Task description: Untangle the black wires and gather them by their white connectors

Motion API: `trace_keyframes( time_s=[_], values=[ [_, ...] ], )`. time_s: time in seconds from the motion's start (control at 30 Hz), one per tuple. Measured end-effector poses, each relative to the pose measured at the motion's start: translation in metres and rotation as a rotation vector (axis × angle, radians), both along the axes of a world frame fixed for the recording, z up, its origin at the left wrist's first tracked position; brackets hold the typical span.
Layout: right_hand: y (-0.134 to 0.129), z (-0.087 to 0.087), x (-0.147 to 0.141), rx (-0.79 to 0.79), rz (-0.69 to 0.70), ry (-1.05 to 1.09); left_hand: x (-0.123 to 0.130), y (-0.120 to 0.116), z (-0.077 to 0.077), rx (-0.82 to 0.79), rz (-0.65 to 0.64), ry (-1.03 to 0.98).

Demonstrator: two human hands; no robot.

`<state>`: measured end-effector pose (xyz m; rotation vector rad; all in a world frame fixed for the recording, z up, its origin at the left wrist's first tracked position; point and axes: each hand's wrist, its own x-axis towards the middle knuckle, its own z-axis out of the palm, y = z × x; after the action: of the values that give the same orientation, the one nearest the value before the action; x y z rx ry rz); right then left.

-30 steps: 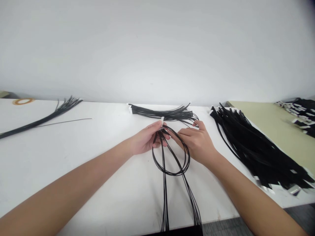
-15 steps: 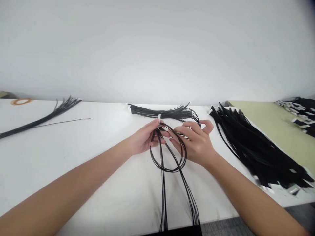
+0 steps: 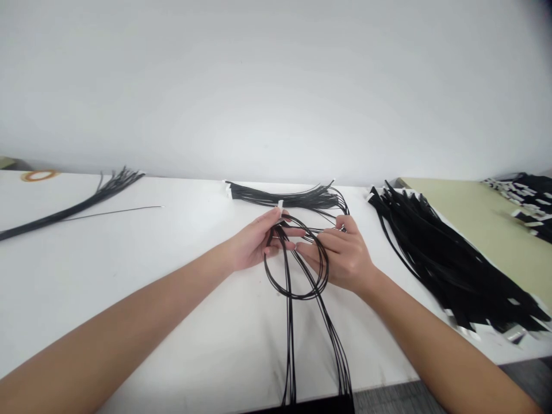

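Note:
My left hand (image 3: 263, 236) is closed at the top of a black wire harness (image 3: 290, 328), thumb on it just below a white connector (image 3: 280, 204). Several thin wires hang from this grip in a round loop (image 3: 297, 297) and two longer strands that run down to the table's front edge. My right hand (image 3: 340, 250) is just right of the loop, its fingers curled in and pinching a thin black wire. A small pale tip shows by its thumb, close to my left fingertips. The curled fingers hide most of what they hold.
Behind my hands lies a bundle of black wires (image 3: 280, 196) with white ends. More wires (image 3: 73, 211) and an orange ring (image 3: 39, 175) lie at left. A thick pile of black harnesses (image 3: 452, 259) covers the right side, beside a pale green surface (image 3: 466, 213) with more harnesses (image 3: 524, 192).
My right hand's fingers have curled in from a looser spread, its raised finger folding down. The left hand keeps its grip, and the hanging wires have shifted slightly right.

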<state>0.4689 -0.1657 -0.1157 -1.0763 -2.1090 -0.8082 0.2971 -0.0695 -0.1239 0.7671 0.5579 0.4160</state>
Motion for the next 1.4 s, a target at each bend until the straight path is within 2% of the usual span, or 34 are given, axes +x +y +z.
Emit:
trace_keyframes(
  time_s=[0.17,0.33,0.93,1.1,1.2,1.27,1.4],
  values=[
    [0.002,-0.004,0.001,-0.052,0.084,-0.066,0.000,-0.002,0.002,-0.001,-0.024,-0.012],
    [0.003,-0.003,0.002,-0.045,0.066,-0.056,0.000,-0.002,0.003,0.003,-0.061,-0.013],
    [0.005,0.006,0.001,0.024,0.043,-0.059,-0.001,-0.001,-0.001,0.049,-0.051,0.012],
    [0.005,0.002,0.006,-0.038,0.058,-0.007,-0.001,-0.001,-0.001,0.038,-0.049,0.034],
    [0.003,0.001,0.009,-0.147,0.112,0.081,-0.001,-0.002,-0.001,0.049,-0.046,0.029],
    [0.001,0.002,0.011,-0.211,0.151,0.215,-0.001,-0.002,-0.001,0.059,-0.050,0.030],
    [-0.001,0.009,0.011,-0.349,0.127,0.717,0.000,-0.001,-0.001,0.075,-0.061,0.044]
  ],
)
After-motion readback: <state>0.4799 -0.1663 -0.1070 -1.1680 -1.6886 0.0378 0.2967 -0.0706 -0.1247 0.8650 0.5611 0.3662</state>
